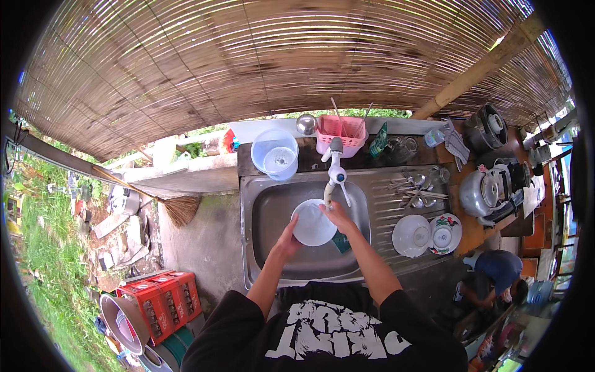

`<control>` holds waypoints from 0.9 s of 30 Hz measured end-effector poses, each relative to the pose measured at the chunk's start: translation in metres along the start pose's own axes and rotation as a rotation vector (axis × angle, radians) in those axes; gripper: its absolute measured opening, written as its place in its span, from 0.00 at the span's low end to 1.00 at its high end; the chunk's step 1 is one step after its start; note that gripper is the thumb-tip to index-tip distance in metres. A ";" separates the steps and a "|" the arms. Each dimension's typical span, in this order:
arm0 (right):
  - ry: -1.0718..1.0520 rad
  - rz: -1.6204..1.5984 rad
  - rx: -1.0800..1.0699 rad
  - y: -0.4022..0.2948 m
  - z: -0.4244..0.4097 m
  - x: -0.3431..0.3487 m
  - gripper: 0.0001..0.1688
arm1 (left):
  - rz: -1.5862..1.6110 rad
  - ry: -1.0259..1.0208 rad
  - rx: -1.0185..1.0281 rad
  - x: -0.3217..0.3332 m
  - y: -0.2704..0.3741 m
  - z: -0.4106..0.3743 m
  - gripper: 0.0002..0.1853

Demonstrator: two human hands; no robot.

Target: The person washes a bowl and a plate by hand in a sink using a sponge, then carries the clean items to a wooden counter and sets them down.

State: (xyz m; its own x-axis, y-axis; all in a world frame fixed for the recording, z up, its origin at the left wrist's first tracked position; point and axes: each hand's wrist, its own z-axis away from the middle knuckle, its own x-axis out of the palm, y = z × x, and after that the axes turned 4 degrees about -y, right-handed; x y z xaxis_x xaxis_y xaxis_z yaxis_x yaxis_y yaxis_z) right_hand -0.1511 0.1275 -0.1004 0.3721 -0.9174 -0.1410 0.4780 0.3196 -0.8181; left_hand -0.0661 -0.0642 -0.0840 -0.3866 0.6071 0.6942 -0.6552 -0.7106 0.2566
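Note:
A white round bowl (314, 223) is held over the stainless steel sink (279, 265), its inside facing up and looking wet. My left hand (289, 238) grips its left rim. On the opposite side, the fingers of my right hand (338, 218) are on the right rim, just below the spout of the white tap (337, 174). Behind the bowl and my right forearm, a dark green packet (342, 242) lies in the basin, partly hidden.
Two upturned bowls (412, 235) and loose cutlery (420, 190) lie on the drainboard. Behind the sink stand a clear plastic bucket (275, 153) and a pink basket (341, 135). A kettle (479, 193) sits to the right. Another person (497, 269) crouches lower right. Red bottle crates (162, 304) stand lower left.

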 end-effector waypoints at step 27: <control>0.495 -0.343 -0.220 0.018 0.039 0.069 0.21 | -0.080 0.358 0.459 -0.006 -0.019 -0.033 0.28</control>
State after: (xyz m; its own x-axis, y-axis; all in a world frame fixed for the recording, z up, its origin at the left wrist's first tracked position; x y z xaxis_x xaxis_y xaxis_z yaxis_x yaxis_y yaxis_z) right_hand -0.0856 0.0791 -0.1032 -0.2097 -0.9765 -0.0489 0.3108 -0.0191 -0.9503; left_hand -0.0728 -0.0420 -0.1153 -0.5953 0.6905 0.4109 -0.3736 -0.6906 0.6192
